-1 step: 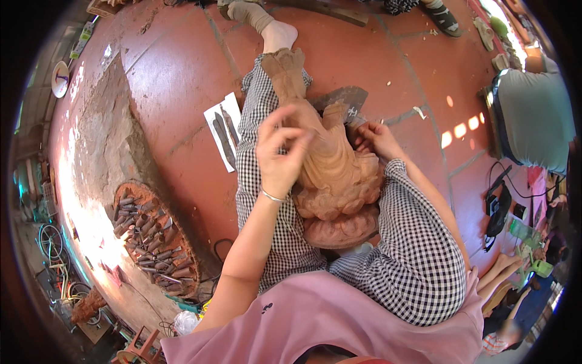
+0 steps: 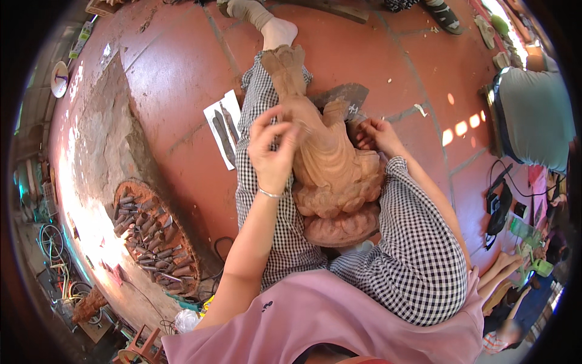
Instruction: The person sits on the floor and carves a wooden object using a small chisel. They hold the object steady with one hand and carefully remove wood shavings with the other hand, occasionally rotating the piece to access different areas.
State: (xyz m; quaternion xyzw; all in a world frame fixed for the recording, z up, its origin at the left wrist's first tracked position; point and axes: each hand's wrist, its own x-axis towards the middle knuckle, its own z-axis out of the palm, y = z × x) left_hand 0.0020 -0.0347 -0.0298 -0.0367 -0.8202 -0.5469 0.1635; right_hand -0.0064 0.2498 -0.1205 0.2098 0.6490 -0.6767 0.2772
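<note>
A brown wooden carving [image 2: 330,158] with draped folds and a petalled base lies between my legs, its base towards me. My left hand [image 2: 271,151], a silver bangle at the wrist, hovers over its left side. Its fingers are bent towards the thumb, and motion blurs the tips; whatever they may pinch is too small to make out. At the carving's right side is my right hand [image 2: 381,136], fingers curled and pressed together near its surface. What those fingers hold is hidden. Just beyond the carving lies a dark sheet [image 2: 354,95] with white marks.
To the left, a round tray [image 2: 195,276] holds many wood-handled carving tools beside a long wooden slab [image 2: 109,130]. Two dark flat strips lie on white paper [image 2: 212,113]. A grey-green cushion-like bundle [image 2: 533,118] and a black strap with a cable [image 2: 498,209] are at right.
My left hand has shifted slightly left, its fingertips moving up and away from the carving's middle. My right hand stays almost in place, its fingers slightly changed.
</note>
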